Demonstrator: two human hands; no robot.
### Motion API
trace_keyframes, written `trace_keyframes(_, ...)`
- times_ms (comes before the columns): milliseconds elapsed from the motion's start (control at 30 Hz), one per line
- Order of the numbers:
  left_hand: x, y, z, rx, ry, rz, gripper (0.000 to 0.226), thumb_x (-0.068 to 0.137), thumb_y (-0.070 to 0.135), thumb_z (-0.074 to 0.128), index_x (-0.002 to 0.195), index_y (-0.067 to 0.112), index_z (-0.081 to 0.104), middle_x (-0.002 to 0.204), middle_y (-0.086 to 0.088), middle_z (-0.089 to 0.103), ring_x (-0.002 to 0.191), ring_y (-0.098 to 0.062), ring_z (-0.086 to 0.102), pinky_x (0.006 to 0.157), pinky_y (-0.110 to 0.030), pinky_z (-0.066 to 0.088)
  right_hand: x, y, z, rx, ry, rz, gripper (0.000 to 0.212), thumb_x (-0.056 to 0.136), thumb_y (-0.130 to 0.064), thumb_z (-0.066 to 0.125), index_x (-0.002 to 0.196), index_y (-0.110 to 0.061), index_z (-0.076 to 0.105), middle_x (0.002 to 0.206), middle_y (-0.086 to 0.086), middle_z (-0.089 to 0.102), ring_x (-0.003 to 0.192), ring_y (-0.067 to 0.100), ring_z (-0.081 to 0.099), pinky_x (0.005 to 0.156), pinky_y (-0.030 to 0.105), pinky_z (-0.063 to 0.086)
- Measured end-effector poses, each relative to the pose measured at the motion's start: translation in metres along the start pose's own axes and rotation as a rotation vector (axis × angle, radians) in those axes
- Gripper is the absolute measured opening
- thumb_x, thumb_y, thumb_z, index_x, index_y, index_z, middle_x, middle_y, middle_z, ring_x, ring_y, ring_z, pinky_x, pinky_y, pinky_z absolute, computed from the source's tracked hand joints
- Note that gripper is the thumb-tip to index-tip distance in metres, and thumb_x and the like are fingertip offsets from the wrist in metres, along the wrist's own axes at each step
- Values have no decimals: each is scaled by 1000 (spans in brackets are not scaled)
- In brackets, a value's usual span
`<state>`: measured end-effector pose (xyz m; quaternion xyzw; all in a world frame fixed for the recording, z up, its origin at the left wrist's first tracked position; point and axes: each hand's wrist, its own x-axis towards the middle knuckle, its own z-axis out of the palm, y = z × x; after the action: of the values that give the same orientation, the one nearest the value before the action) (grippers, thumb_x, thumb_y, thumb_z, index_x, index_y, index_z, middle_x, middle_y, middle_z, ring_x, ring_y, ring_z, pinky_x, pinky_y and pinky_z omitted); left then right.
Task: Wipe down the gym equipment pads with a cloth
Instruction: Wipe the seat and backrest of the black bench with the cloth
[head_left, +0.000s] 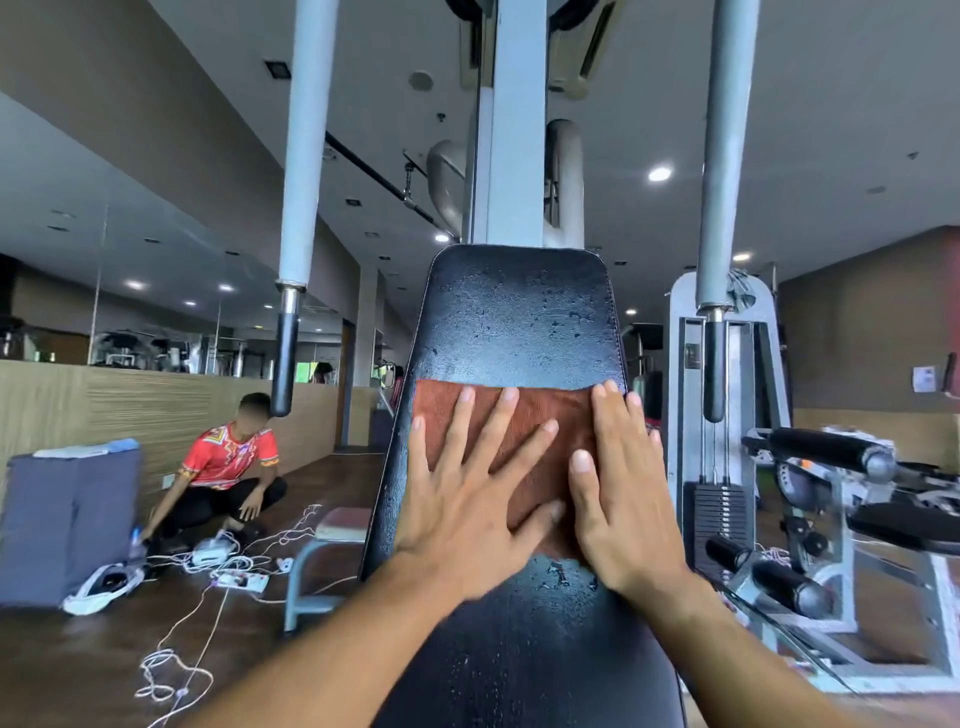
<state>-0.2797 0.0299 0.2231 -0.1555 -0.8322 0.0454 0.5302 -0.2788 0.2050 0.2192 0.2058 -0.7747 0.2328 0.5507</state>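
Note:
A black padded backrest (519, 322) rises in front of me, its surface wet with droplets above and below the cloth. A brown-orange cloth (540, 415) lies flat across the middle of the pad. My left hand (462, 493) presses on the cloth's left part with fingers spread and straight. My right hand (618, 483) presses flat on the cloth's right edge, fingers together and straight. Both hands cover much of the cloth.
Two grey hanging handle bars (298, 208) (722, 208) flank the pad. A weight-stack machine (727, 467) with black rollers stands at right. At left a person in a red shirt (228, 467) crouches among white cables (218, 566), beside a small bench (322, 551).

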Motion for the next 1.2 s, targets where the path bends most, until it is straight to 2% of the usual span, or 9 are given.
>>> trace_keyframes(100, 44, -22, -14, -12, -2, -46, 70, 87, 79, 13, 149, 53, -7, 162, 7, -20, 149, -28, -17, 114, -66, -2, -1, 0, 5, -81, 27, 0, 65, 103, -52, 18, 160, -23, 7, 167, -4, 6, 153, 11, -2, 124, 43, 4)
trace_keyframes(167, 65, -35, -22, -28, -32, -101, 70, 87, 79, 11, 148, 53, -12, 159, 10, -28, 147, -26, -23, 115, -64, -4, -3, 0, 10, -166, 48, -8, 65, 104, -49, 20, 160, -20, 8, 167, -1, 7, 154, 15, -2, 124, 42, 5)
trace_keyframes(333, 21, -26, -11, 1, 26, -101, 71, 90, 74, 19, 153, 46, 0, 163, 2, -15, 150, -30, -13, 116, -63, 4, -4, 5, 13, -276, 53, 7, 63, 103, -45, 23, 158, -15, 21, 167, 4, 10, 154, 23, 4, 122, 46, 9)
trace_keyframes(500, -14, -33, 3, 14, 24, -71, 73, 88, 75, 27, 152, 43, 16, 165, 0, -3, 150, -32, -4, 115, -64, 13, -4, 5, 15, -326, 34, -35, 64, 103, -43, 21, 158, -10, 22, 167, 10, 8, 154, 27, 2, 122, 48, 12)
trace_keyframes(700, 45, -48, -13, -57, 31, -104, 74, 87, 76, 25, 152, 46, 8, 164, 3, -10, 150, -30, -11, 117, -60, 13, -3, 8, 12, -237, 58, -63, 63, 102, -39, 25, 156, -6, 27, 166, 12, 14, 154, 27, 5, 124, 40, 6)
trace_keyframes(833, -10, -31, -5, -78, 19, -109, 73, 90, 72, 29, 154, 44, 7, 164, 0, -12, 150, -31, -13, 117, -60, 13, -3, 11, 12, -191, 78, -70, 61, 103, -37, 25, 155, -6, 28, 165, 12, 16, 154, 28, 7, 124, 40, 7)
trace_keyframes(967, -82, -21, 12, -63, -21, -56, 65, 86, 67, 42, 144, 38, 37, 165, -3, 4, 150, -34, 4, 111, -66, 22, -2, 10, 11, -125, 90, -76, 62, 103, -39, 26, 153, -5, 33, 164, 13, 21, 153, 29, 11, 124, 41, 10)
trace_keyframes(1100, -56, -15, 3, -86, -82, -86, 67, 79, 70, 46, 137, 35, 49, 165, 0, 6, 150, -33, 6, 112, -67, 17, -1, 1, 2, 44, 26, 15, 67, 99, -49, 28, 154, -10, 31, 164, 6, 22, 154, 19, 8, 124, 46, 11)
trace_keyframes(1200, -16, -6, -10, -71, -185, -85, 79, 77, 71, 37, 149, 44, 25, 164, 4, -12, 150, -30, -10, 114, -67, 2, -12, -32, -10, 70, 98, -37, 56, 99, -43, 33, 148, -16, 36, 155, 7, 36, 148, 24, 26, 120, 52, 17)
